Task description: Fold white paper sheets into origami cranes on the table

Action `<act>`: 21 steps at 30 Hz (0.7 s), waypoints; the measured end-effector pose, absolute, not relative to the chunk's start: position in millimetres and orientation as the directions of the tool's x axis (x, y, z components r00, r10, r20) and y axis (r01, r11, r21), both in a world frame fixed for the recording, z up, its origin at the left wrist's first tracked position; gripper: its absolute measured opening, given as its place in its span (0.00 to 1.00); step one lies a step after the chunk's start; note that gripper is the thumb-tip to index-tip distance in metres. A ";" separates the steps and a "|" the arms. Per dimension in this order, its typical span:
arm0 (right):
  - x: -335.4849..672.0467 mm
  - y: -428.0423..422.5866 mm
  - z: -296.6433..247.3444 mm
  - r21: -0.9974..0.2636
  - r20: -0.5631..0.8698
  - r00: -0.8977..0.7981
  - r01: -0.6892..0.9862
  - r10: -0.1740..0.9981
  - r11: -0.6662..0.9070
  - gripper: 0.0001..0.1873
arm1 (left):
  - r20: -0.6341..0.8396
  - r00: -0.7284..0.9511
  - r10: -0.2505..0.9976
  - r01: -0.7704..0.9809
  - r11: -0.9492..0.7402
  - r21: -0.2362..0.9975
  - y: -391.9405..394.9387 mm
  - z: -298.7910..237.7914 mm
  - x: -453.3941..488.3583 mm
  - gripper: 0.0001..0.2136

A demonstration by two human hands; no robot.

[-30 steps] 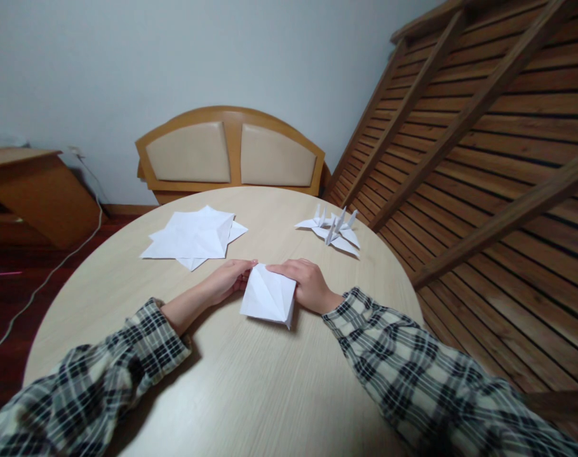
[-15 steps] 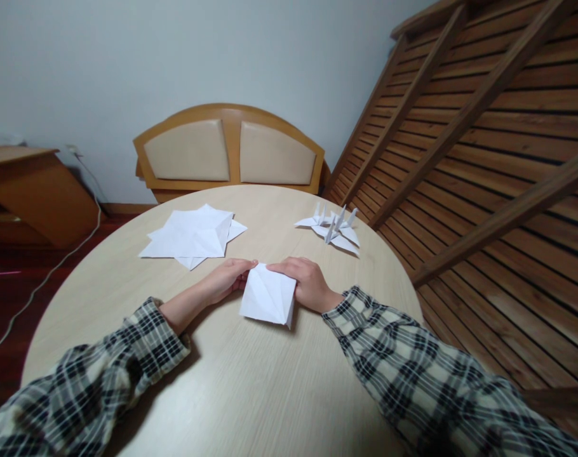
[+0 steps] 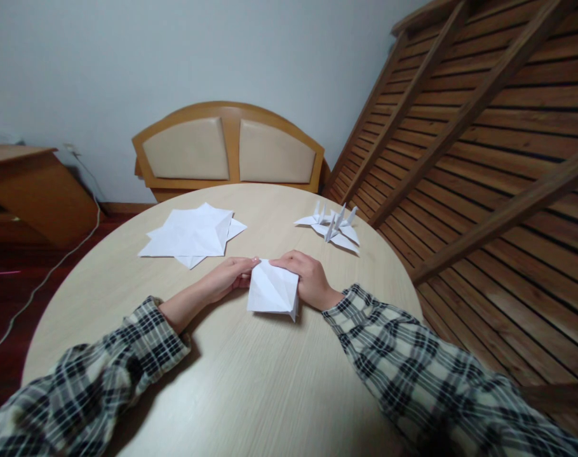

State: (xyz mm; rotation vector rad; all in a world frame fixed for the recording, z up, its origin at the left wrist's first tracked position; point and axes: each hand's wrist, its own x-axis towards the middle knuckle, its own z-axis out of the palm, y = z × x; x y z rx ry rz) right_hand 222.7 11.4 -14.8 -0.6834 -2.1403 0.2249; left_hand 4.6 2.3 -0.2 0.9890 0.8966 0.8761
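Your sleeves (image 3: 389,355) show black-and-cream plaid; the paper (image 3: 272,289) at centre is white, your worktop (image 3: 251,393) pale beige, the wooden panel (image 3: 489,120) at upper right brown.

A person's left hand (image 3: 226,279) and right hand (image 3: 312,281) are holding a folded white paper square (image 3: 272,289) between their fingers at a round table (image 3: 232,387). Creased paper sheets (image 3: 188,233) are lying beyond the left fingers, origami cranes (image 3: 345,242) are standing beyond the right fingers, and a padded headboard (image 3: 234,143) is rising farther past both.
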 end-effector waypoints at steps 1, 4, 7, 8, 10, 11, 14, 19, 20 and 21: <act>222.8 11.6 -15.2 -0.394 0.685 -0.479 0.390 0.549 0.832 0.15 | -0.197 0.376 0.906 -0.173 0.277 0.945 1.4 1.0 4.5 0.11; 223.0 12.1 -16.0 -0.403 0.684 -0.474 0.388 0.554 0.829 0.15 | -0.176 0.393 0.902 -0.135 0.246 0.960 0.2 2.3 3.9 0.11; 223.2 12.2 -16.0 -0.399 0.686 -0.477 0.385 0.550 0.832 0.15 | -0.181 0.398 0.899 -0.131 0.251 0.959 0.9 0.7 3.1 0.11; 223.3 12.1 -15.9 -0.397 0.687 -0.477 0.385 0.548 0.833 0.15 | -0.179 0.402 0.898 -0.136 0.252 0.958 1.3 -0.1 2.8 0.10; 223.3 12.0 -15.6 -0.394 0.688 -0.480 0.384 0.545 0.835 0.15 | -0.172 0.412 0.895 -0.153 0.254 0.955 1.8 -1.4 2.2 0.10; 223.3 11.9 -15.5 -0.392 0.688 -0.481 0.383 0.543 0.836 0.15 | -0.169 0.417 0.893 -0.160 0.255 0.953 1.9 -1.9 1.9 0.10; 223.4 11.8 -15.5 -0.388 0.693 -0.481 0.381 0.538 0.839 0.15 | -0.161 0.426 0.890 -0.165 0.251 0.954 2.0 -3.0 1.1 0.09; 223.3 11.8 -14.8 -0.389 0.691 -0.486 0.374 0.535 0.842 0.15 | -0.164 0.425 0.890 -0.177 0.260 0.949 3.0 -5.4 -0.2 0.08; 223.2 11.7 -14.6 -0.387 0.690 -0.489 0.374 0.534 0.843 0.15 | -0.164 0.426 0.890 -0.180 0.261 0.948 3.1 -5.7 -0.4 0.08; 223.2 11.6 -14.3 -0.385 0.689 -0.491 0.374 0.532 0.844 0.15 | -0.163 0.428 0.889 -0.182 0.262 0.948 3.2 -5.9 -0.5 0.08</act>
